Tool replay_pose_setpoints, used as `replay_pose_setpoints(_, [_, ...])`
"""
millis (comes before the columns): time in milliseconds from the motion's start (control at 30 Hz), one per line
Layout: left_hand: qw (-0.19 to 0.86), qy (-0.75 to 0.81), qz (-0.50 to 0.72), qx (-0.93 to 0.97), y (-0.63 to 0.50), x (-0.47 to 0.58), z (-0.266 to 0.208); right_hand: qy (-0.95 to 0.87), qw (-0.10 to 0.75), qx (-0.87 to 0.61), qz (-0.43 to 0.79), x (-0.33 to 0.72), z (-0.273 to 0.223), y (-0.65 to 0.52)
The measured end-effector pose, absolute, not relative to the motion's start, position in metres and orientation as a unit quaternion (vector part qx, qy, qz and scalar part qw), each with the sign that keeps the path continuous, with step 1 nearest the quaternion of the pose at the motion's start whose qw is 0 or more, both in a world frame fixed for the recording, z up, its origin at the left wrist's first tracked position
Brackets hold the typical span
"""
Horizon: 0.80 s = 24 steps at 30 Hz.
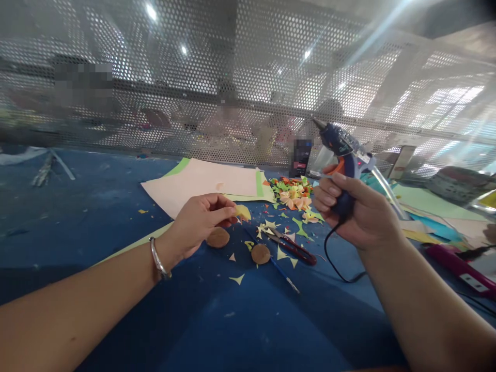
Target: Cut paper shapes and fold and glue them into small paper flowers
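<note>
Between the thumb and fingers of my left hand (205,222) is a small yellow paper piece (243,212), perhaps a petal. My right hand (354,209) is wrapped round the handle of a blue hot glue gun (336,139), raised above the table with its nozzle pointing up and left. A clear glue stick (389,194) sticks out of its back, and a black cord hangs below. Under my left hand lies a round brown disc (217,237). A second brown disc (261,254) rests on a blue brush (284,276), near dark red-handled scissors (294,248).
A blue table (174,320) carries pale pink and green paper sheets (209,178). Colourful paper cut-outs (294,194) are heaped beyond the scissors, with scraps scattered around. A phone (301,156) stands against the perforated metal screen (155,103). At right lies a magenta power strip (461,266).
</note>
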<state>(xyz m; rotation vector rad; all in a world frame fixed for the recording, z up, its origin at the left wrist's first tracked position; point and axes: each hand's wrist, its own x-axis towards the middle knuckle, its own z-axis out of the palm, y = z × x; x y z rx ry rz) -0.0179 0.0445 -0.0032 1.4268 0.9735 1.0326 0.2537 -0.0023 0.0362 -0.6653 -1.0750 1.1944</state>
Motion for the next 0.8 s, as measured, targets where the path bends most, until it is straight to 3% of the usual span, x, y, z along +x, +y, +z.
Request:
replay_pose_setpoints(233, [0.516,0.410,0.461,0.594,0.046,-0.017,-0.004,-0.556,0.607,-0.392,0.411,0.249,0.030,-0.001])
replay_pose_setpoints(567, [0.458,0.421,0.471,0.625,0.048,-0.018,-0.004,-0.718,0.359,-0.564,0.193,0.234,0.014,0.000])
replay_pose_setpoints(800, [0.422,0.413,0.466,0.659,0.048,-0.020,-0.006,-0.741,0.335,-0.568,0.128,0.229,0.010,-0.001])
